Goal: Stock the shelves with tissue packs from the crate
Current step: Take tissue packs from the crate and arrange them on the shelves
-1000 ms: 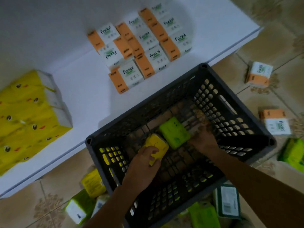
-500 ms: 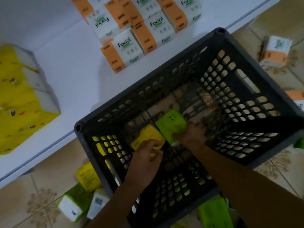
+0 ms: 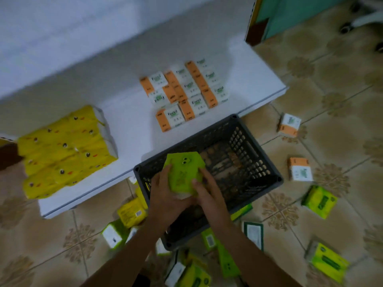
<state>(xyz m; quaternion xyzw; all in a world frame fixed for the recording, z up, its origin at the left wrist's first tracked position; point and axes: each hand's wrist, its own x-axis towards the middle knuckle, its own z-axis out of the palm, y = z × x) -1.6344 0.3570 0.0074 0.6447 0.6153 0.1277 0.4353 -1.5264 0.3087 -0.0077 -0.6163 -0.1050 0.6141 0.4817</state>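
A dark grey plastic crate stands on the tiled floor against the white shelf. Over its near left corner I hold a green tissue pack with both hands. My left hand grips its left side and my right hand its right side. Whether a yellow pack lies under the green one I cannot tell. The crate's bottom looks bare. On the shelf lie several orange and white tissue packs in rows and a large yellow bundle.
Loose packs lie on the floor around the crate: orange and white ones to the right, green ones further right, and yellow and green ones beside my arms. A teal panel stands at the shelf's far end.
Both hands have come up out of the crate and now hold the green pack together above the crate's near corner. The view has pulled back and shows more shelf and floor.
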